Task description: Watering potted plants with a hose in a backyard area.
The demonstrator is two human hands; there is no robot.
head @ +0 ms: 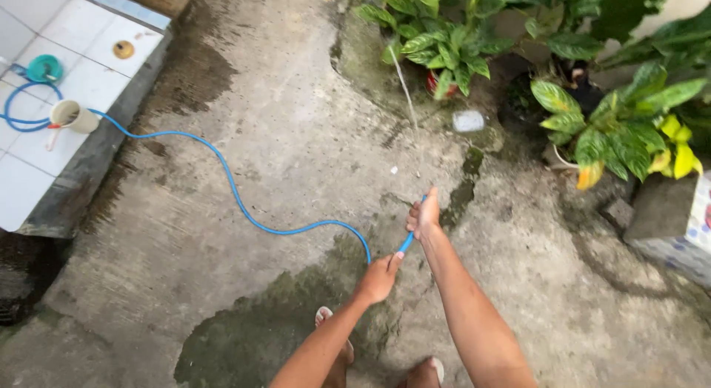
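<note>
My right hand (424, 216) grips the nozzle end of a blue garden hose (237, 199), thumb near the tip. A thin stream of water (406, 92) arcs from it toward the potted green plants (444, 47) at the top. My left hand (379, 277) holds the same hose a little farther back, just below the right hand. The hose snakes left across the wet concrete floor (281, 136) to a white tiled platform (81, 84). My feet in sandals (333, 336) show at the bottom.
A cream cup (72, 115) and a teal round object (44, 67) lie on the tiled platform, with hose coils beside them. More leafy plants (629, 129) stand at the right. A tiled block (678, 225) sits at the right edge. Green moss patches mark the concrete.
</note>
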